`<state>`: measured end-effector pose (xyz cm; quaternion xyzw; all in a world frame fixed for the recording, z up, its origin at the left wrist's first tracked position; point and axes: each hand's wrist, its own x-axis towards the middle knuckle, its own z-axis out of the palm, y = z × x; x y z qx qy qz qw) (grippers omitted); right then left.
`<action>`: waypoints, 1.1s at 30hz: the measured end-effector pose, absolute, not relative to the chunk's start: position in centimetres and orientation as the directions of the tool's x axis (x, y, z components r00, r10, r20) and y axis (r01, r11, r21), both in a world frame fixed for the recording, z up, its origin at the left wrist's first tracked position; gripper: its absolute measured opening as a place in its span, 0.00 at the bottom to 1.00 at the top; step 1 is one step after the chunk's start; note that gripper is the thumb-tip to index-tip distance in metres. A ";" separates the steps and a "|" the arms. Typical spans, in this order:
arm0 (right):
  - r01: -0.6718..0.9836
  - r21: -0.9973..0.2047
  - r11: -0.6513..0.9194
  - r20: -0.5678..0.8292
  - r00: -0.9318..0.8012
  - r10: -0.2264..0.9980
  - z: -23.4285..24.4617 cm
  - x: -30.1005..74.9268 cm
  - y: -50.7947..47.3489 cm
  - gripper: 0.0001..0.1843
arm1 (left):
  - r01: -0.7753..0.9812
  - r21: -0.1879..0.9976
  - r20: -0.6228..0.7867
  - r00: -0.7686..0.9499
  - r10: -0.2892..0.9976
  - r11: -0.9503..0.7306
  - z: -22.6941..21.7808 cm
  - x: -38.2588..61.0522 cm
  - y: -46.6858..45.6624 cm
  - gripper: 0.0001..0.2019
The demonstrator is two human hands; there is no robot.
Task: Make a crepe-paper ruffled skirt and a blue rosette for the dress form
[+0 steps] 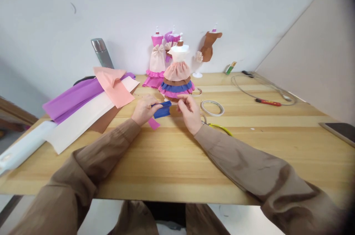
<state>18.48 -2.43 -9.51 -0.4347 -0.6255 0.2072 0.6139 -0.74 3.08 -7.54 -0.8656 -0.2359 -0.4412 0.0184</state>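
Left hand (145,109) pinches blue strip (163,110); right hand (190,112) near its free end.

Bright, diffuse light leaves soft shadows on the wall (133,2) beside the metallic flask (102,53). Wide-angle distortion stretches the edges, the right side darkens, and fine detail looks smeared.

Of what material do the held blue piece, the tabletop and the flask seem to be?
Blue piece: matte, perhaps crepe paper or fabric, from its folds. Tabletop: satin wood or wood-look laminate, with grain-like stripes. Flask: likely metal; its top shines.
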 end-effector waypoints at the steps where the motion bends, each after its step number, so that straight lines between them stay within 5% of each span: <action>1: 0.279 -0.795 0.538 0.588 0.138 0.797 -9.3 18.5 -2.5 0.09 | 0.417 0.165 0.775 0.505 0.379 -0.894 -7.3 -0.8 3.1 0.12; 6: 0.401 -0.653 0.643 0.671 -0.088 0.736 -7.4 18.5 -3.1 0.16 | 0.343 0.079 0.748 0.601 0.283 -0.936 -5.8 -0.4 2.4 0.11; 9: 0.440 -0.554 0.707 0.717 -0.180 0.674 -6.1 18.7 -3.5 0.08 | 0.293 0.076 0.732 0.633 0.253 -0.953 -4.7 -0.1 1.7 0.11; 12: 0.408 -0.562 0.719 0.697 -0.234 0.677 -5.0 19.1 -3.9 0.02 | 0.263 0.201 0.717 0.617 0.324 -0.944 -3.9 -0.1 1.1 0.10; 17: 0.435 -0.584 0.685 0.629 -0.292 0.721 -4.1 19.7 -4.5 0.04 | 0.203 0.470 0.602 0.639 0.480 -0.859 -3.4 -0.6 0.0 0.07; 23: 0.433 -0.603 0.669 0.635 -0.247 0.732 -3.1 19.6 -4.0 0.04 | 0.206 0.615 0.540 0.594 0.596 -0.761 -2.2 -0.6 0.0 0.06; 29: 0.502 -0.514 0.696 0.750 -0.132 0.649 -0.6 19.9 -3.7 0.04 | 0.271 0.468 0.677 0.502 0.539 -0.841 2.0 -0.3 -0.2 0.12; 33: 0.557 -0.430 0.710 0.822 -0.084 0.563 0.3 20.4 -4.4 0.06 | 0.442 0.309 0.739 0.446 0.505 -0.842 3.7 0.2 -1.7 0.26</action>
